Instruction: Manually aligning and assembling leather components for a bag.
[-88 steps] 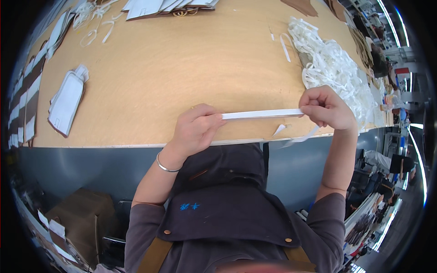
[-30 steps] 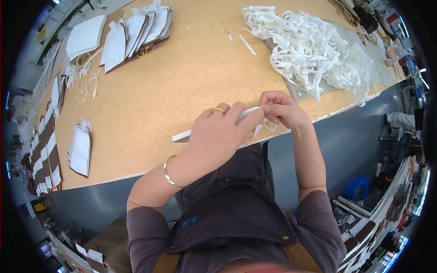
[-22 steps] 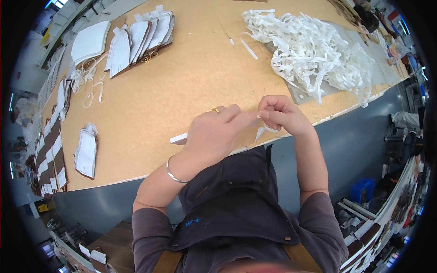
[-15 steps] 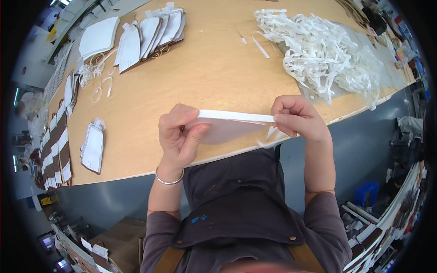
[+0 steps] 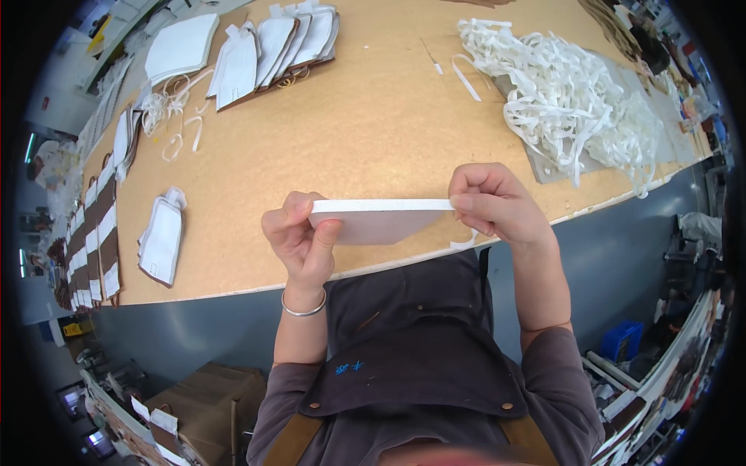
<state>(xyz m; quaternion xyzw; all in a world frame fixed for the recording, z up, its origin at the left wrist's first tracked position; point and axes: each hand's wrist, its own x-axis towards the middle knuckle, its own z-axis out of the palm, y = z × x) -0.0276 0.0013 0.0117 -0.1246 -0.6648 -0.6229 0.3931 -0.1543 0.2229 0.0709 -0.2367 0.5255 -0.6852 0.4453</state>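
Over the table's near edge, I hold a flat pale panel (image 5: 381,227) up by its two ends. A white tape strip (image 5: 381,206) lies along its top edge. My left hand (image 5: 299,237) is closed on the panel's left end, thumb in front and fingers behind. At the other end, my right hand (image 5: 501,203) pinches the tape at the panel's corner between thumb and forefinger. A loose tail of tape (image 5: 464,243) hangs below the right fingers. The side of the panel turned away from me is hidden.
A tangled heap of white tape (image 5: 571,101) covers the table's right side. Stacked white panels with brown edges (image 5: 276,50) lie far left, near plain white sheets (image 5: 183,46). A small panel stack (image 5: 162,237) and brown-and-white striped pieces (image 5: 97,237) are at left.
The panel has levelled out, and its tape edge now runs nearly horizontal. Both hands have shifted slightly left, still gripping the same ends. The table scene has moved a little in view.
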